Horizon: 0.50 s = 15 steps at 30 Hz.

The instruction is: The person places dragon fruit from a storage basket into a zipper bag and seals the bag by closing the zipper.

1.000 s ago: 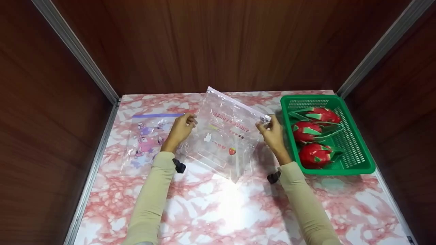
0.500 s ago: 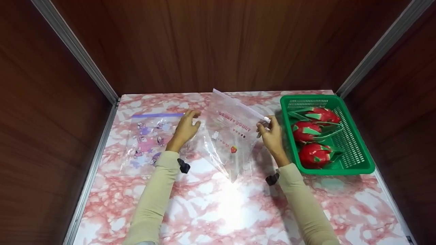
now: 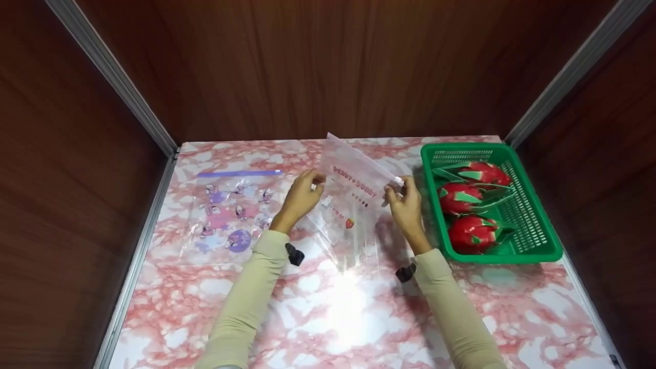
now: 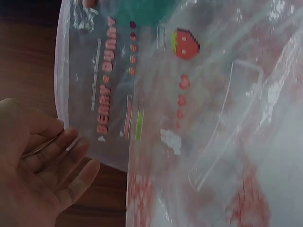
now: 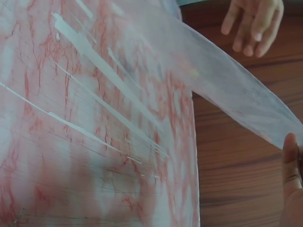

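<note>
A clear zip bag (image 3: 349, 205) printed with pink lettering, hearts and a strawberry hangs tilted over the middle of the table. My right hand (image 3: 408, 207) pinches it at the right end of its whitish zip strip; the thumb of my right hand (image 5: 291, 172) also shows at the strip in the right wrist view. My left hand (image 3: 301, 199) is just left of the bag, its fingers loosely bent. In the right wrist view, a gap lies between my left hand (image 5: 258, 21) and the bag's edge. The lettering (image 4: 106, 75) faces the left wrist camera.
A second clear bag (image 3: 220, 215) with a purple zip strip and cartoon prints lies flat at left. At right stands a green basket (image 3: 551, 241) holding three red dragon fruits (image 3: 474, 233). Dark wood-grain panels (image 3: 328, 66) enclose the pink marbled table (image 3: 287, 318).
My left hand has moved right, off the purple-strip bag's side and closer to the held bag. The held bag has shifted slightly right and narrowed. My right hand stays nearly in place, still pinching.
</note>
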Available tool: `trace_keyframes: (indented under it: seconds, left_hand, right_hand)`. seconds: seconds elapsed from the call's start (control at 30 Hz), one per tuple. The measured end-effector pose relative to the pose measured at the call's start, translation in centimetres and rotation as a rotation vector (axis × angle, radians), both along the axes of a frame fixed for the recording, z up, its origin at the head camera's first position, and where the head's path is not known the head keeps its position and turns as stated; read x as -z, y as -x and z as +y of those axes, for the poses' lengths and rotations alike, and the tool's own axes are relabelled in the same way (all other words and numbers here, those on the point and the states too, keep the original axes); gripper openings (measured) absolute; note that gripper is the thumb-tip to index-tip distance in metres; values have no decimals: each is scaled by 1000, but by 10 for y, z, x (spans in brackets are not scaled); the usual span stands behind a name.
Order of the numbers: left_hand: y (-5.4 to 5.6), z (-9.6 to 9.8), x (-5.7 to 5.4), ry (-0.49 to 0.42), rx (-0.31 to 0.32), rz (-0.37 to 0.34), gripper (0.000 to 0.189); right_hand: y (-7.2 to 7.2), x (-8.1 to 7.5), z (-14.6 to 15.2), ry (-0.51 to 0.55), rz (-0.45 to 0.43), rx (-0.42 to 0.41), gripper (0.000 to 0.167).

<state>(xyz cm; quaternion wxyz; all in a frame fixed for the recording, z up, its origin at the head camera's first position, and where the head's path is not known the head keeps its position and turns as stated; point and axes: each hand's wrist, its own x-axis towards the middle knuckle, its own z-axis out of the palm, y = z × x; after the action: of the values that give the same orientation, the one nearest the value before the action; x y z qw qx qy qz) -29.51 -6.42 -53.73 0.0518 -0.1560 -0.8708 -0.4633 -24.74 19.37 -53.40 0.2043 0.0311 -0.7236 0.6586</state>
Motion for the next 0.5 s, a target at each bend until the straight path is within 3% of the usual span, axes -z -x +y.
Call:
trace_keyframes:
  seconds: [0.2,0.5]
  left_hand:
    - [-4,21,-6,13,-16,14,19]
    - [-5,42,-20,-49,14,-1,20]
  right_hand:
    - [-1,0,-4,9,22,-16,17]
    - [-3,0,-11,-12,59,1,16]
